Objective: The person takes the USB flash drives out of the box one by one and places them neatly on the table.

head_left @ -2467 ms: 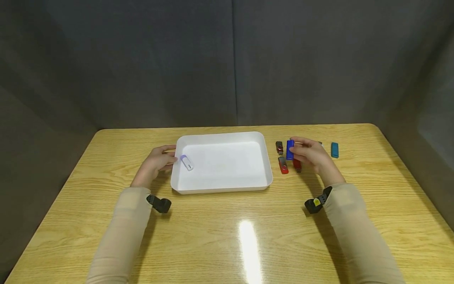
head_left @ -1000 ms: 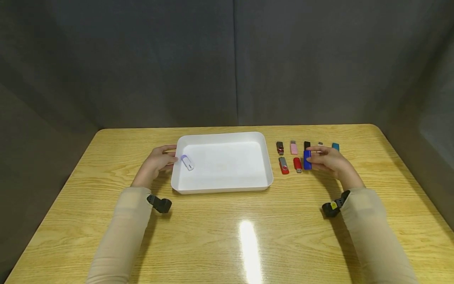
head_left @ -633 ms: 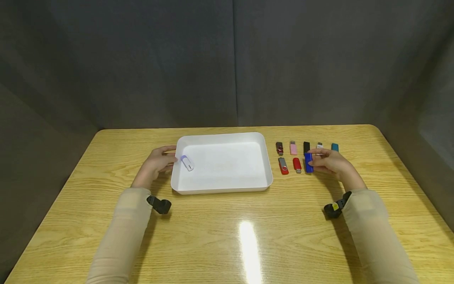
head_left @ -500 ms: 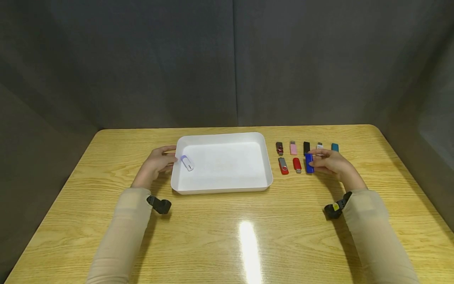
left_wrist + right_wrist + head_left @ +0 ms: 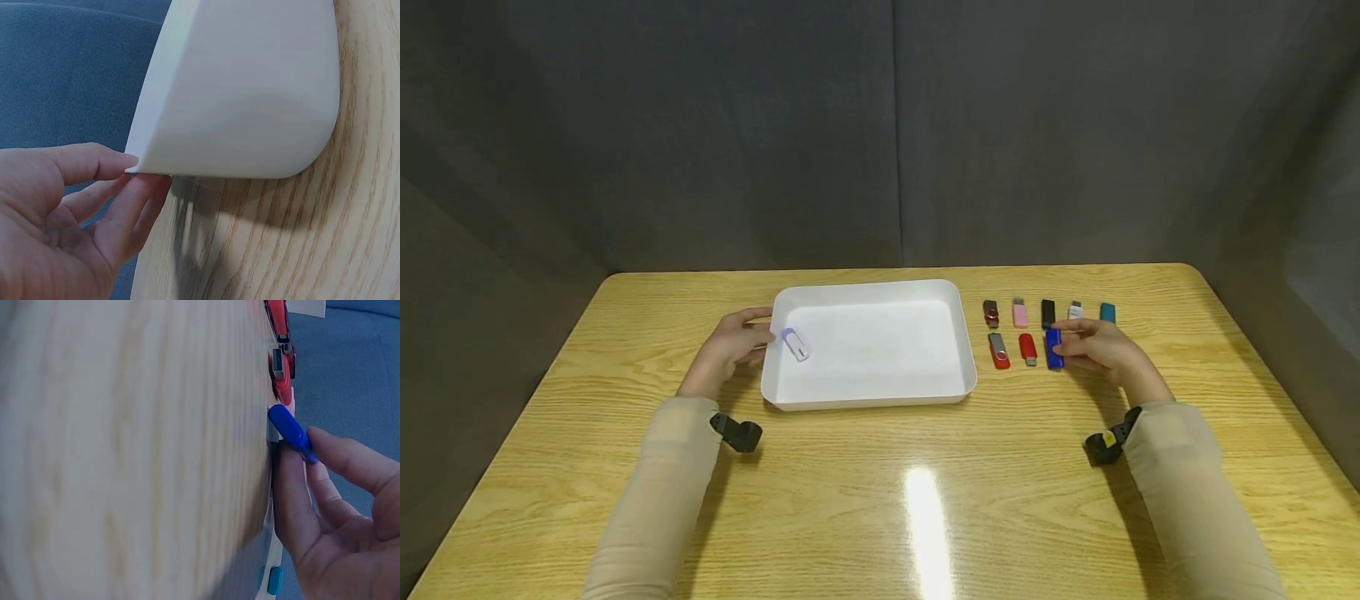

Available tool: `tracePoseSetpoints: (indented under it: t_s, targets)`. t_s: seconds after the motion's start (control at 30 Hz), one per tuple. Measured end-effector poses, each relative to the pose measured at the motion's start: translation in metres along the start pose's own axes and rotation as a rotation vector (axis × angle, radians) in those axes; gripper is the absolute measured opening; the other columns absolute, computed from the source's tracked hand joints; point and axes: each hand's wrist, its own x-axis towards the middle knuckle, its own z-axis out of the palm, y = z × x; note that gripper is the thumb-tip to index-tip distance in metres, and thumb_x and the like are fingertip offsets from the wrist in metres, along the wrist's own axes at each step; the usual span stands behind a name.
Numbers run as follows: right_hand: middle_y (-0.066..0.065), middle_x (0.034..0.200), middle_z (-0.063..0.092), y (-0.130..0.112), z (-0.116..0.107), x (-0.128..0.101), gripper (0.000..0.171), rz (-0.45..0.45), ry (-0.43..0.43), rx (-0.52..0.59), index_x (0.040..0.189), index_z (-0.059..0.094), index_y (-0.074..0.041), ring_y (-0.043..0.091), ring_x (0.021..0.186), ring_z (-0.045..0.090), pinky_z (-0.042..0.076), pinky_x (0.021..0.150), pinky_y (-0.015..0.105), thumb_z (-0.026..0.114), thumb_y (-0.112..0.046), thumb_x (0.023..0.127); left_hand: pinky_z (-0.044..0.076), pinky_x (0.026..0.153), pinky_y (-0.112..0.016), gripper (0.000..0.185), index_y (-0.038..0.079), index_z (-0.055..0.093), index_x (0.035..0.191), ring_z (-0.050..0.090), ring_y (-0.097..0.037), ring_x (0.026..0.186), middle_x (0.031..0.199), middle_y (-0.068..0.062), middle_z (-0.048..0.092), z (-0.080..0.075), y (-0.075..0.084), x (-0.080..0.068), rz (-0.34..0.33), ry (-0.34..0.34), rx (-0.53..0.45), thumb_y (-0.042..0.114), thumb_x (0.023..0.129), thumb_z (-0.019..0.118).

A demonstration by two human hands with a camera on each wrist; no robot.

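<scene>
My right hand [image 5: 1093, 346] pinches a blue USB stick [image 5: 1054, 349] between thumb and fingers. In the right wrist view the blue stick [image 5: 290, 432] is tilted, its lower edge right at the tabletop. My left hand [image 5: 732, 344] pinches the left wall of a white tray [image 5: 868, 403], thumb over the rim and fingers outside, as the left wrist view shows. Inside the tray, near that hand, lies a white and lilac USB stick [image 5: 796, 344]. Just left of the blue stick is a red USB stick [image 5: 1028, 349], and behind it a black one [image 5: 1048, 313].
Further sticks lie right of the tray: a red and silver one [image 5: 999, 351], a dark red one [image 5: 991, 313], a pink one [image 5: 1020, 313], a white one [image 5: 1076, 311] and a teal one [image 5: 1107, 312]. A dark curtain [image 5: 880, 142] hangs behind the wooden table [image 5: 835, 500].
My right hand has carried the blue stick rightward from above the red sticks to the end of the front row, then slightly nearer and lower. My left hand and the tray stay put.
</scene>
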Motion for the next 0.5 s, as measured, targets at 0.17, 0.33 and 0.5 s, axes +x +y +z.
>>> tracePoseSetpoints:
  t_s: [0.17, 0.33, 0.5]
  targets:
    - [0.0, 0.116, 0.051, -0.001, 0.0013, -0.0005, 0.06, 0.008, 0.008, -0.019, 0.145, 0.027, 0.008, -0.009, 0.08, 0.059, 0.055, 0.078, 0.016, 0.055, -0.005, 0.094, 0.044, 0.107, -0.041, 0.058, 0.006, 0.027, 0.15, 0.047, -0.036, 0.13, 0.149, -0.022, 0.039, 0.0005, 0.0, 0.0, 0.001, 0.005, 0.002, 0.004, 0.096, 0.046]
    - [0.003, 0.115, 0.052, -0.0025, 0.0017, -0.0009, 0.06, 0.012, 0.011, -0.049, 0.145, 0.025, 0.01, -0.009, 0.079, 0.059, 0.056, 0.078, 0.016, 0.054, -0.004, 0.094, 0.044, 0.108, -0.041, 0.057, 0.007, 0.027, 0.15, 0.046, -0.035, 0.131, 0.149, -0.021, 0.038, 0.0008, 0.0003, 0.0003, -0.003, 0.008, 0.0, 0.004, 0.097, 0.045]
    - [0.003, 0.111, 0.054, -0.0042, 0.0033, -0.001, 0.059, 0.009, 0.022, -0.091, 0.144, 0.027, 0.011, -0.009, 0.077, 0.058, 0.056, 0.079, 0.016, 0.054, -0.004, 0.094, 0.043, 0.108, -0.041, 0.057, 0.007, 0.027, 0.151, 0.046, -0.035, 0.132, 0.149, -0.021, 0.038, 0.0004, -0.0004, 0.0002, -0.003, 0.007, 0.001, 0.003, 0.097, 0.045]
